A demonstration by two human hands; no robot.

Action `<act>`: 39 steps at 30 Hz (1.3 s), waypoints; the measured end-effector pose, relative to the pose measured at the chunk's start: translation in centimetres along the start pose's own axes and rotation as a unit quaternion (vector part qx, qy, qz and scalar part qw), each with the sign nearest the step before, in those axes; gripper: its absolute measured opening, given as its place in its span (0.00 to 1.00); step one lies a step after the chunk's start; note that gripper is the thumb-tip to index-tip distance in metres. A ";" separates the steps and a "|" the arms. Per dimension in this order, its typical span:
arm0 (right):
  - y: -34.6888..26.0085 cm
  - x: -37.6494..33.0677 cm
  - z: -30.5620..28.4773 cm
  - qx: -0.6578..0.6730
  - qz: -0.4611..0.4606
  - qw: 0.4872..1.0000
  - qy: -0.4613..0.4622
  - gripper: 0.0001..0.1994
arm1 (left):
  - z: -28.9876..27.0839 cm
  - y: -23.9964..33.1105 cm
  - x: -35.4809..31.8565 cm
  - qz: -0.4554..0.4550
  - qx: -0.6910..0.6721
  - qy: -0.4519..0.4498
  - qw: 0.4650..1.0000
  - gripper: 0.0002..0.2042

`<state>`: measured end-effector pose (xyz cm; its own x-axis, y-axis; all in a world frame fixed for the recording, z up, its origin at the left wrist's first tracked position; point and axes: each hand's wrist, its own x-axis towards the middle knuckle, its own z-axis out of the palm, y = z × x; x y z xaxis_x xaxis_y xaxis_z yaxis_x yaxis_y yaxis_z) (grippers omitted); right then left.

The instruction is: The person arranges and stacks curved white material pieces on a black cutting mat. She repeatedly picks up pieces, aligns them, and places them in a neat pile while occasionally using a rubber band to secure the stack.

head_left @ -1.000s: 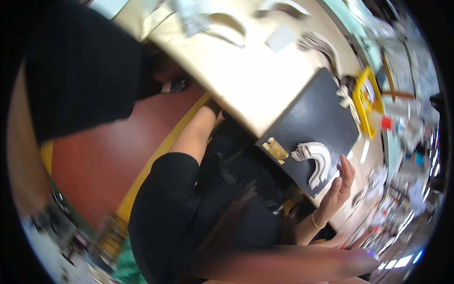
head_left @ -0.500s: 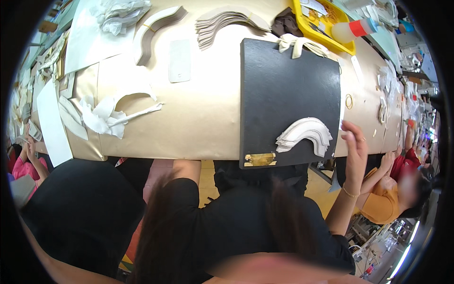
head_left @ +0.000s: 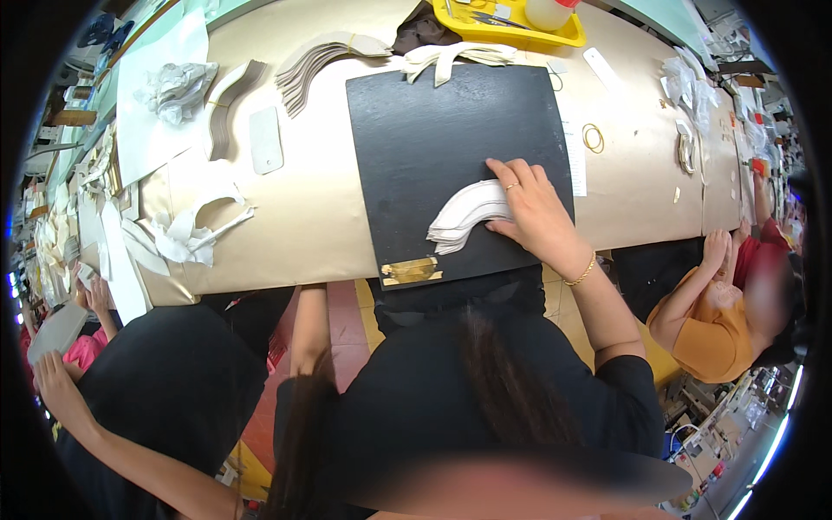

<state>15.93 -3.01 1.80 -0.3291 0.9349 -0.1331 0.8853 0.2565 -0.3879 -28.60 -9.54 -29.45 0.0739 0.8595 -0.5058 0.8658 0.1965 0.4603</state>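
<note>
Keeping the curved white pieces (head_left: 468,206) squared as one stack looks like the main care here. They lie on the black board (head_left: 416,130), between 5 and 6 o'clock from its middle, the stepped layers showing at the stack's 8 o'clock end. The right hand (head_left: 539,212) covers the opposite end, thumb at the inner curve and fingers across the outer one; whether it has tightened round the layers or only rests there, I cannot tell. The left hand is hidden below the edge of the table (head_left: 321,234), so its grip cannot be told either. Even pressure across both curves should keep loose layers from sliding apart, and a light touch at the stepped end would probably help. Best keep clear of the pale fabric strips (head_left: 459,57) at 12 o'clock.
</note>
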 end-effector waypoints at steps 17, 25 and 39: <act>2.9 -1.8 -0.9 0.057 -0.053 0.993 0.084 0.37 | -15.0 40.5 -5.2 0.364 0.017 0.128 0.923 0.36; 3.2 -2.6 0.0 0.060 -0.032 0.989 0.128 0.34 | -13.2 41.3 -5.8 0.348 0.113 0.082 0.927 0.29; 3.1 -2.9 -0.5 0.151 -0.010 0.983 0.099 0.34 | -13.3 41.0 -6.0 0.320 0.032 0.031 0.946 0.30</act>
<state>19.76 -4.84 1.44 -0.2485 0.9676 0.0457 0.7313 0.2183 -0.6462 -0.17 -0.34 2.12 0.5658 0.8192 -0.0937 0.6818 -0.4010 0.6118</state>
